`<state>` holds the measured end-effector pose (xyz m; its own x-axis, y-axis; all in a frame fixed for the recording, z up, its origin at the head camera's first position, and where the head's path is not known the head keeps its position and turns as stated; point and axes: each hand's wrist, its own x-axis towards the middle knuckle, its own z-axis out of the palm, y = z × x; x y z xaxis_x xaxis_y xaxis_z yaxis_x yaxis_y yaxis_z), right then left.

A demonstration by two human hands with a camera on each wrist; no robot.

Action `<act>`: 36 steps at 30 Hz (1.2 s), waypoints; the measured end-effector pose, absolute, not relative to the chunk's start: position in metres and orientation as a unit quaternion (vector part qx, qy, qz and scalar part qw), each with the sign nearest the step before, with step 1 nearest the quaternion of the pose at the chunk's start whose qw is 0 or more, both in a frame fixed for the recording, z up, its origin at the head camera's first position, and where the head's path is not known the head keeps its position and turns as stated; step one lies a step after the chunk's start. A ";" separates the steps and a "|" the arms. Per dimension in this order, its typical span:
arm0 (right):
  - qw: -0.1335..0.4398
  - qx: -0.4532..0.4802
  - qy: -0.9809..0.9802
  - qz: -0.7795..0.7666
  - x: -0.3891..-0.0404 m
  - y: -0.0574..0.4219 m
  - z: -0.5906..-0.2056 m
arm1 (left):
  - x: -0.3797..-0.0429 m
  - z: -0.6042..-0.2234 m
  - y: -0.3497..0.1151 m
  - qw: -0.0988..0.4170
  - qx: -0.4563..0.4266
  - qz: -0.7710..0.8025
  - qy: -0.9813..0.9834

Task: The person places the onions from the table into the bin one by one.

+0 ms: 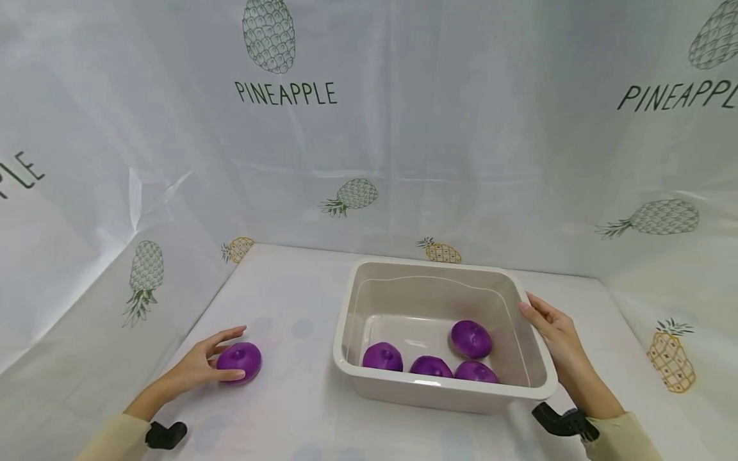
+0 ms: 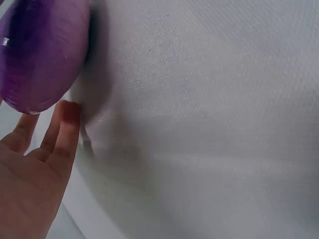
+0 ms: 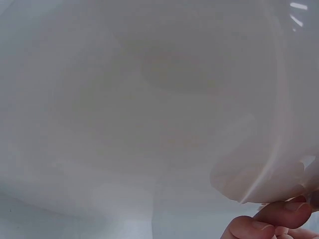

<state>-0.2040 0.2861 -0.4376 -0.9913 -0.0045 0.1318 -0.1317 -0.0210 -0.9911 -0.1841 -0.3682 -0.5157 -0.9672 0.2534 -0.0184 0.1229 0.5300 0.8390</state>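
Note:
At the left of the head view my left hand (image 1: 198, 362) reaches around a glossy purple onion (image 1: 239, 363) on the white table. The thumb lies along its near side, and the index finger stretches straight past its far side. In the left wrist view the onion (image 2: 42, 55) is close to the table surface, with fairly straight fingers (image 2: 65, 129) beside it. My right hand (image 1: 556, 333) holds the right rim of a beige plastic bin (image 1: 438, 394), thumb over the edge. Several purple onions lie inside, one (image 1: 471, 339) apart from the near wall.
A pineapple-printed sheet (image 1: 484, 141) hangs behind the table and along its sides. White table surface (image 1: 288, 384) lies between the left-hand onion and the bin. A black wrist strap piece (image 1: 166, 435) sits on each forearm.

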 end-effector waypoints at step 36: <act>0.048 0.037 -0.725 0.687 -0.201 0.284 -0.436 | -0.216 -0.469 -0.346 0.081 0.124 0.533 0.833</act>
<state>-0.2010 0.2844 -0.4361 -0.9927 0.0124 0.1200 -0.1192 0.0545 -0.9914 -0.2161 -0.3463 -0.4694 -0.9558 0.2939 -0.0024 0.1207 0.4001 0.9085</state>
